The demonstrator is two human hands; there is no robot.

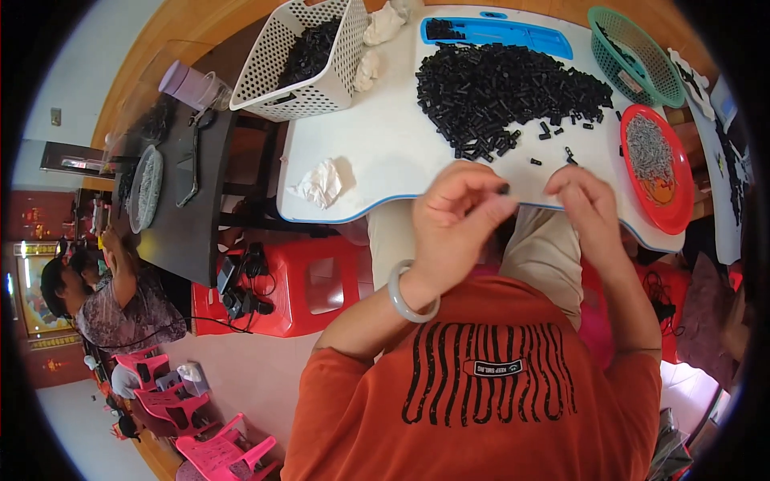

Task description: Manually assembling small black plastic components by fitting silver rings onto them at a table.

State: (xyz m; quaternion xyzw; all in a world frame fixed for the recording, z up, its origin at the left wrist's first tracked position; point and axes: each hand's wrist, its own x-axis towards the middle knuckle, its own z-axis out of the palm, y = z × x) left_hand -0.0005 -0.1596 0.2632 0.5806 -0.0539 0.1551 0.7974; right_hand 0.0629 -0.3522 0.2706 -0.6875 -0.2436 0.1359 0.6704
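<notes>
The left hand [457, 216], a pale bangle [411, 293] on its wrist, is pinching a small black piece [504, 189] between thumb and fingertips, just above the near edge of the white lap table [377, 144]. The right hand [589, 204] is curling closed just beside it, fingers bent inward; whether it is gripping anything I cannot tell, since its fingertips are turning away from the camera. The pinched piece is sitting at the left hand's fingertips, pointing toward the right hand across a narrow gap (its long axis is too small to read).

Straight ahead of both hands, a few loose black pieces [536, 161] are lying on the table, and beyond them the big heap of black pieces [505, 92] is spreading across the middle, roughly equally near to either hand. To the right, nearer the right hand, a red dish [680, 210] is holding grey metal bits [646, 152]. A crumpled tissue [321, 183] is lying to the left.

Farther off, a blue tray [513, 34], a green basket [634, 52] and a white perforated basket [301, 60] are standing along the far side.
</notes>
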